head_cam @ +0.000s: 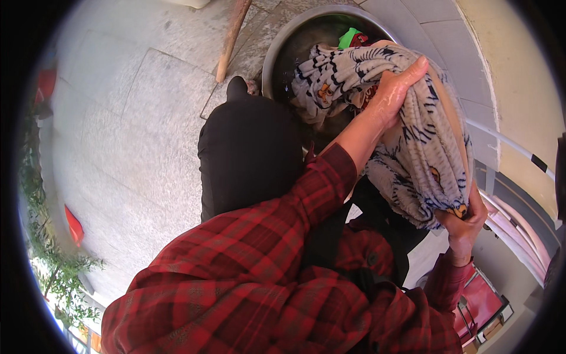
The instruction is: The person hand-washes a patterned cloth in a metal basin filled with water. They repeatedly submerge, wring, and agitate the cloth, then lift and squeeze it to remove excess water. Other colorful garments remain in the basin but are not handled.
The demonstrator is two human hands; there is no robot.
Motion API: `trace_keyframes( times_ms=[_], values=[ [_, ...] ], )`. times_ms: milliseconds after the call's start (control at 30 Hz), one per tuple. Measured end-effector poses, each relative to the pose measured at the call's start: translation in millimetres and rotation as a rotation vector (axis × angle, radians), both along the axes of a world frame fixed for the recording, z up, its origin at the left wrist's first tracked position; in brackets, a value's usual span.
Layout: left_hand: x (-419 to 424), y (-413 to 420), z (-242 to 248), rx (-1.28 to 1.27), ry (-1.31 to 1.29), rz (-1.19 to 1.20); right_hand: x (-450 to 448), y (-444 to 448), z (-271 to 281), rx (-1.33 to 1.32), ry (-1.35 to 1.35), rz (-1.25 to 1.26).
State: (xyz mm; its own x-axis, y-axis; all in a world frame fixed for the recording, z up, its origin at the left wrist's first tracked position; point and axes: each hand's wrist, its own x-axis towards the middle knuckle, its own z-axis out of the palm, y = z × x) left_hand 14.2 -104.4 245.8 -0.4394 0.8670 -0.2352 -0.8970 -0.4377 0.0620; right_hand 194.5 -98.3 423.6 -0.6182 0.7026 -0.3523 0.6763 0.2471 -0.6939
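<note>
A patterned fleece cloth, cream with black markings and small orange motifs, is stretched between my two hands. My left hand grips its upper stretch above the metal basin, and the skin there looks wet. Lower down at the right, my right hand has hold of a bunched end near an orange motif. The cloth's other end hangs down into the wide metal basin, over dark water. Inside the basin, a bright green piece of fabric shows beside something dark red. The cloth hides part of the basin's far side.
A wooden stick stands close to the basin's left side. My black-clad knee is beside the basin. Tiled paving spreads leftward to green plants. A cream wall and a pale pole are at right.
</note>
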Motion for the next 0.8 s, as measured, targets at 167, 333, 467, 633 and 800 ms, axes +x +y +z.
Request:
trace_keyframes(
  times_ms=[167, 333, 467, 633, 800],
  values=[
    [-7, -10, 33, 0.145, 0.023, 0.092, 25, 2, -4, -0.041, 0.168, -0.036],
    [-25, -17, 18, 0.087, -0.1, 0.1, 4, 27, -44, -0.278, 0.286, -0.133],
    [-24, 0, -43, -0.087, -0.217, 0.086, -21, 42, -79, -0.337, 0.305, -0.192],
    [-17, 25, -119, -0.247, -0.241, 0.011, -44, 58, -111, -0.244, 0.197, -0.061],
    [4, 61, -193, -0.334, -0.275, 0.007, -71, 66, -135, 0.289, 0.019, 0.296]
  ],
)
